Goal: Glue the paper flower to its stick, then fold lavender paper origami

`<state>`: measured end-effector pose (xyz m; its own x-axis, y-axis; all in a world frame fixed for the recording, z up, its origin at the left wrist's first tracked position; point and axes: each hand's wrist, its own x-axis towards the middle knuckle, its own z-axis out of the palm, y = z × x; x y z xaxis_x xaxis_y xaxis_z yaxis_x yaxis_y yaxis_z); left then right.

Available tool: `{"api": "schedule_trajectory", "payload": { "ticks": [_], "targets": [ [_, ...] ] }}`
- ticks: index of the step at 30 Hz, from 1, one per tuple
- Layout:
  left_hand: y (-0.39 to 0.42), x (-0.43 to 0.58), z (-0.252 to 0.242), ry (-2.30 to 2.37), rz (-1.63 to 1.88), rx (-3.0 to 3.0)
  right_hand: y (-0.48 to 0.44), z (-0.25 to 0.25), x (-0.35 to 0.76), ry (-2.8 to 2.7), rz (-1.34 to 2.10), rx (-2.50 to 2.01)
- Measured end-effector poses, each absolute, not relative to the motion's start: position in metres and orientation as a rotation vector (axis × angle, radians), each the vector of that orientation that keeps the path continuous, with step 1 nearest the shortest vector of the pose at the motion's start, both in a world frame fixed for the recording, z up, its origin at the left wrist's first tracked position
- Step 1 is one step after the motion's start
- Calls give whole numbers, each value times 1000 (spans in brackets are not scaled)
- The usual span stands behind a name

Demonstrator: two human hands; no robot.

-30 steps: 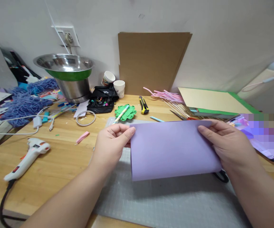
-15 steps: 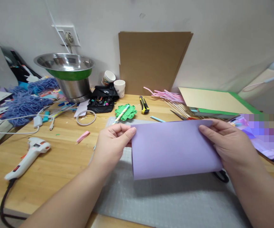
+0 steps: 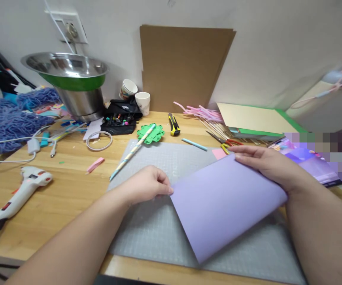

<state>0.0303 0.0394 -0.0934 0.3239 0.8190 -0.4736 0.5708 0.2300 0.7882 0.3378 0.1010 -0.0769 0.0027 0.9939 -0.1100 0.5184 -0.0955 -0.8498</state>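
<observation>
A sheet of purple paper [image 3: 227, 202] is held tilted over the grey cutting mat [image 3: 141, 233], its lower corner pointing toward me. My left hand [image 3: 151, 184] pinches the paper's left corner between thumb and fingers. At the upper right edge, my right hand [image 3: 265, 164] grips the same sheet, with the thumb on top and some fingers hidden behind it. Just past the paper lie a pink paper piece [image 3: 218, 153] and a pair of scissors [image 3: 222, 138]. A striped paper stick [image 3: 132, 152] rests with its upper end over a green paper flower [image 3: 154, 133].
A white glue gun [image 3: 25, 190] lies at the left with its black cord. Behind the mat are a yellow utility knife [image 3: 174, 124], a black pencil case [image 3: 121, 118] and a paper cup [image 3: 142, 103]. A steel bowl [image 3: 70, 65] stands back left; brown cardboard [image 3: 185, 67] leans on the wall.
The purple paper has turned, its left corner and lower edge dropping toward the mat. My left hand has moved slightly down. The view has shifted, showing the whole striped stick and the pink piece.
</observation>
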Motion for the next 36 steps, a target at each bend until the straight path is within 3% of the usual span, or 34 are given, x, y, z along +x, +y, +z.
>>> {"api": "schedule_trajectory", "payload": {
  "ticks": [5,9,13,22,36],
  "targets": [
    [49,29,-102,1535,223,1490,70,-67,320,-1561,248,-1486],
    [49,32,-100,1568,202,1517,16,-53,274,-2468,455,-826],
    [47,32,-98,1556,212,1564,-8,-61,232,-2855,461,-866],
    [47,33,-98,1575,175,1637,2,-86,245,-3003,687,-1009],
    [46,33,-97,1555,140,1719,-4,-99,248,-3034,495,-890]
  ]
}}
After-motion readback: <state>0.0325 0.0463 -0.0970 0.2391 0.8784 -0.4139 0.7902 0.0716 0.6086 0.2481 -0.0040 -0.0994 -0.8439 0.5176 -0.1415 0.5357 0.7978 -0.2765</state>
